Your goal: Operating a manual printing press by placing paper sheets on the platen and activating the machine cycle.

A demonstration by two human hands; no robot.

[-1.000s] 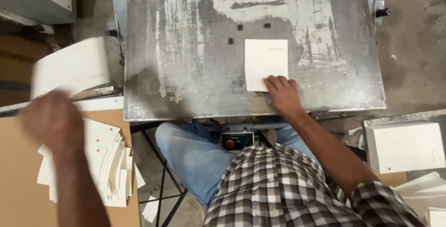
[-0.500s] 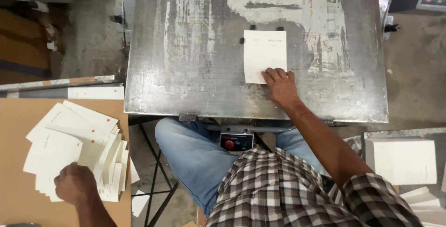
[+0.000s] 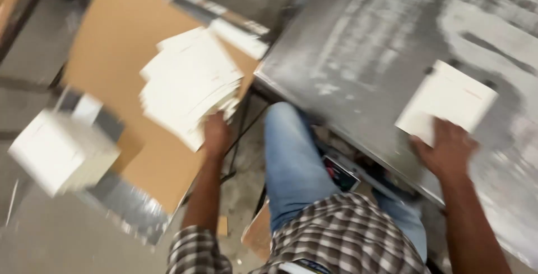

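Observation:
My right hand [image 3: 446,152] presses on the near edge of a white square card [image 3: 448,99] lying on a worn grey metal table [image 3: 358,55]. My left hand [image 3: 216,134] reaches out to the left and touches the near edge of a loose, fanned pile of white cards [image 3: 190,86] resting on a brown cardboard sheet [image 3: 120,49]. The picture is blurred and tilted, so I cannot see whether the left fingers grip the pile.
A stack of white sheets [image 3: 59,150] sits at the far left on a low metal surface [image 3: 126,212]. My blue-jeaned leg [image 3: 294,162] and checked shirt [image 3: 330,235] fill the bottom middle. A small control box with a red button [image 3: 342,174] hangs under the table edge.
The view has swung and tilted to the left. My left hand has moved from the bottom of the card pile up against its edge. The right hand stays on the white card.

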